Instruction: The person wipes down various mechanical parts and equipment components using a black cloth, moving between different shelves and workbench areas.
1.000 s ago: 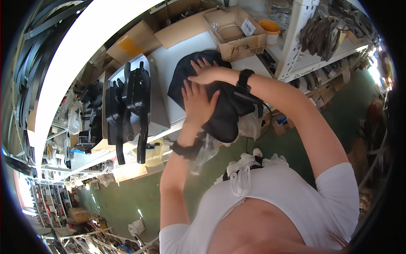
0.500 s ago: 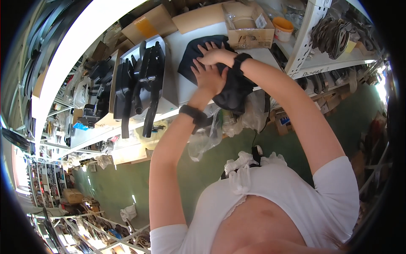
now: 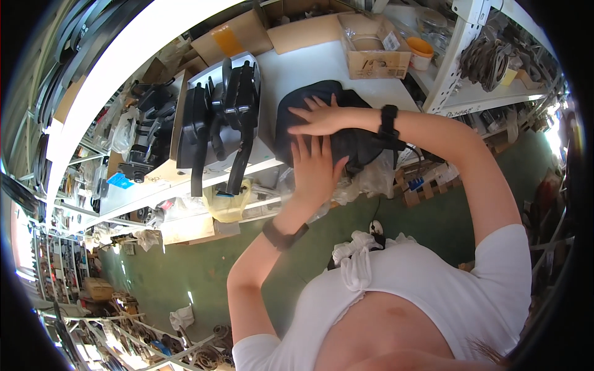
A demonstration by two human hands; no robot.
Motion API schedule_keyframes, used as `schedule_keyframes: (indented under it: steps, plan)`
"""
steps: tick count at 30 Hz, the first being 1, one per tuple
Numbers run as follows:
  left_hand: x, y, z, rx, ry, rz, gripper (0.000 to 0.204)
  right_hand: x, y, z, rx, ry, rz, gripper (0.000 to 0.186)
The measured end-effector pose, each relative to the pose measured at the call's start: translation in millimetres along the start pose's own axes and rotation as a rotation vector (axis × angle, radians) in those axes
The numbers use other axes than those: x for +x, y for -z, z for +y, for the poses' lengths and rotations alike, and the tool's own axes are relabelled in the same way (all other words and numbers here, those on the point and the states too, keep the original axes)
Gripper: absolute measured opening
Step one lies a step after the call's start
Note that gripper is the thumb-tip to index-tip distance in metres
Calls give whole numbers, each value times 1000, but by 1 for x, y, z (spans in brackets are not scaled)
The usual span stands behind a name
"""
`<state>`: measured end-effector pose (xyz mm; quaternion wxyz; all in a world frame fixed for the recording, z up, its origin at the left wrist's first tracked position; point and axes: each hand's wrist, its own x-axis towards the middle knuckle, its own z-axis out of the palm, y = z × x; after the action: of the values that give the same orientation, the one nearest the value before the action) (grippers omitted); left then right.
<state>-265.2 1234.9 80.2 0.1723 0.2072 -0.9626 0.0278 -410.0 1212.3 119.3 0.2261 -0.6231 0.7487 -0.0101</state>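
A black cloth lies on the white shelf, its near part bunched up toward the shelf's front edge. My right hand rests flat on the cloth, fingers spread and pointing left. Just below it, my left hand reaches up from the shelf edge with its fingers stretched out on the cloth's near part. Both hands are open and grip nothing. Whatever may lie under the cloth is hidden.
Left of the cloth, an open box holds several black plastic parts with long handles. Behind stand an open cardboard box and an orange-and-white tub. A white perforated post rises at right. Plastic bags hang below the shelf edge.
The cloth now lies nearer the front and more spread and rounded at the back. My right hand has slid down and turned leftward; my left hand has moved down, nearer the shelf edge.
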Motion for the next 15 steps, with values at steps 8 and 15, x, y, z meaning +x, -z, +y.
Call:
schedule_keyframes:
  steps: [8, 15]
  plan:
    - [47, -34, -3, -1, 125, 80, 78, 96, 26, 6, 29, -187, 85, 61]
    - [72, -44, -35, -80, 115, 73, 73, 126, 32, 10, 14, -231, 226, 62]
